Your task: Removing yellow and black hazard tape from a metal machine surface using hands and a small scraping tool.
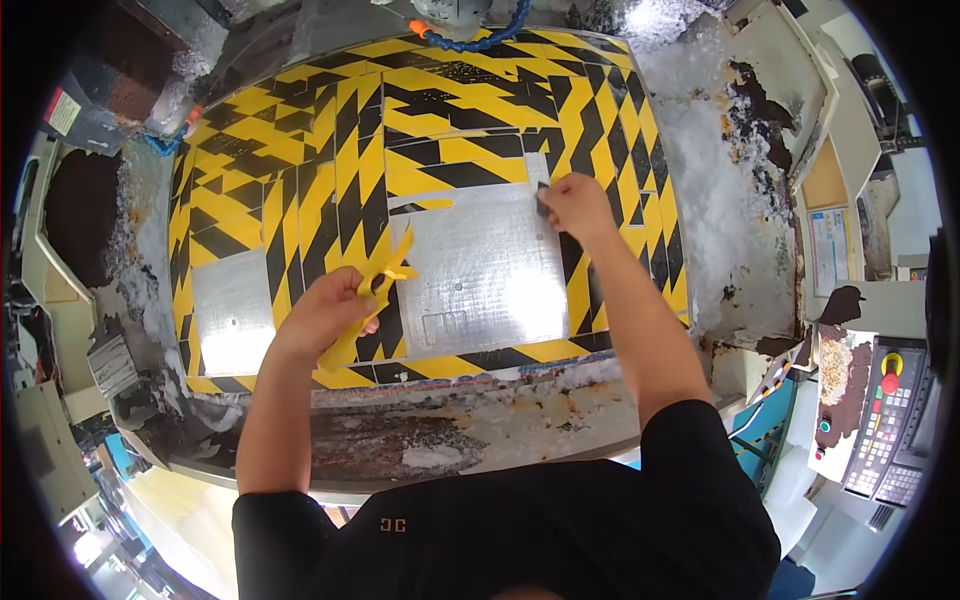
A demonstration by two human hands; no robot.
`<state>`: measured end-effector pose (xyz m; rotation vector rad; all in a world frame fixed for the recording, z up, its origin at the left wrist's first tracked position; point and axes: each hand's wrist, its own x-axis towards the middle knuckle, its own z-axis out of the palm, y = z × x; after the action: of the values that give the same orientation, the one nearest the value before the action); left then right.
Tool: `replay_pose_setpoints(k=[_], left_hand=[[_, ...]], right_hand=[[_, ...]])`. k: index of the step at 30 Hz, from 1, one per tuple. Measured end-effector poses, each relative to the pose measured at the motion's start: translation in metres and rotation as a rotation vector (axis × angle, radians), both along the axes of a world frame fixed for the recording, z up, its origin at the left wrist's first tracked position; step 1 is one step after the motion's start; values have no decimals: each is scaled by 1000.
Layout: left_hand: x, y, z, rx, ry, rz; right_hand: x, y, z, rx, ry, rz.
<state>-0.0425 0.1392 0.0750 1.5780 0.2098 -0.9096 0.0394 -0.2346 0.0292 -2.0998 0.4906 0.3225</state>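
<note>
My left hand (335, 308) is closed around crumpled yellow tape (395, 268), whose loose ends stick up past the fingers. My right hand (582, 208) pinches a small dark piece (542, 196) at the upper right edge of a bare metal area (480, 265); whether this is a tape end or a separate thing, I cannot tell. Yellow-and-black striped tape (440, 100) covers most of the flat surface around the bare metal. A short tape remnant (428, 205) lies on the metal's upper left part.
Another bare metal patch (232, 295) shows at the left. Blue segmented hoses (480, 44) with orange tips hang at the far edge. Whitish debris (705, 200) lines the machine bed's sides. A control panel (888, 430) with a red button stands at the right.
</note>
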Motion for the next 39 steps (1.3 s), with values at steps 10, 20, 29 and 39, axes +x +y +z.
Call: replay_pose_setpoints(k=[10,20,29,39], left_hand=[[-43,4,8,89,-222,153],[-39,-13,-3,49,-239,308],[46,-3,-27,-120,181,414],[64,-19,-44,-154,89,190]], right_hand=[[34,15,-14,124,116,-82],[46,34,-44,-130,-197,31],[-26,142,9,492,-574,599],[-65,135,33,281,-482,1217]])
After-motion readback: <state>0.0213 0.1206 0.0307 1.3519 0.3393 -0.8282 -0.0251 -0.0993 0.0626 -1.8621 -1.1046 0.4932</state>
